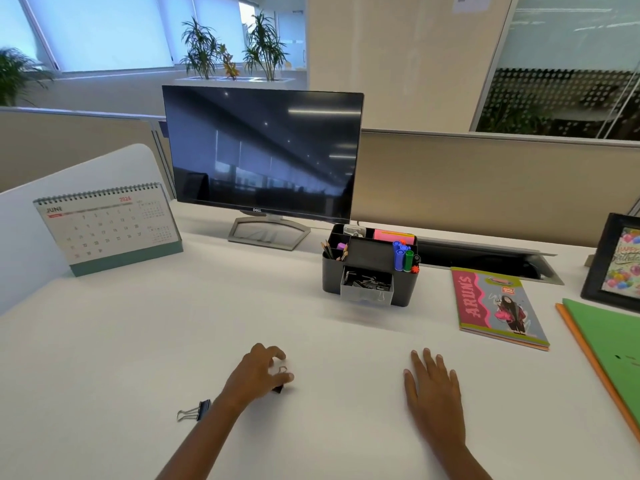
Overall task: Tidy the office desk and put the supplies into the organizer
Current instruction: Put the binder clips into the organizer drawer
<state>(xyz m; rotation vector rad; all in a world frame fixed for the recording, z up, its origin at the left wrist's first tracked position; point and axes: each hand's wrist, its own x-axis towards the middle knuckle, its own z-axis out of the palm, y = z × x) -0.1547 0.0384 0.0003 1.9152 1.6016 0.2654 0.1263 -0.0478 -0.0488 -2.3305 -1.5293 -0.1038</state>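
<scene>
The person's left hand point(265, 372) is curling over a small black binder clip point(281, 378) near the front of the white desk point(173, 341), with the thumb and fingers pinching it so that its wire handle is poking up between them; from here I cannot tell whether the clip is resting on the surface or just off it. The right hand point(433, 386) is lying flat on the desk well to the side, palm down, fingers straight and slightly spread, holding nothing. A second binder clip point(194, 410) is sitting on the desk just beside the left forearm, silver handles pointing away from the arm. The black organizer point(403, 289) is standing further back, in front of the monitor's right corner and well apart from both hands. Its little clear drawer point(366, 289) is hanging pulled out at the front with a heap of binder clips inside. Pencils point(331, 250) are leaning in the organizer's left compartment, blue and green markers point(402, 255) are standing in the right one, and pink sticky notes point(394, 235) are showing at the back. The dark monitor point(263, 154) is standing behind, a desk calendar point(107, 226) is sitting to the left, and a colourful notebook point(498, 306), a green folder point(609, 348) and a picture frame point(616, 261) are lying off to the right.
</scene>
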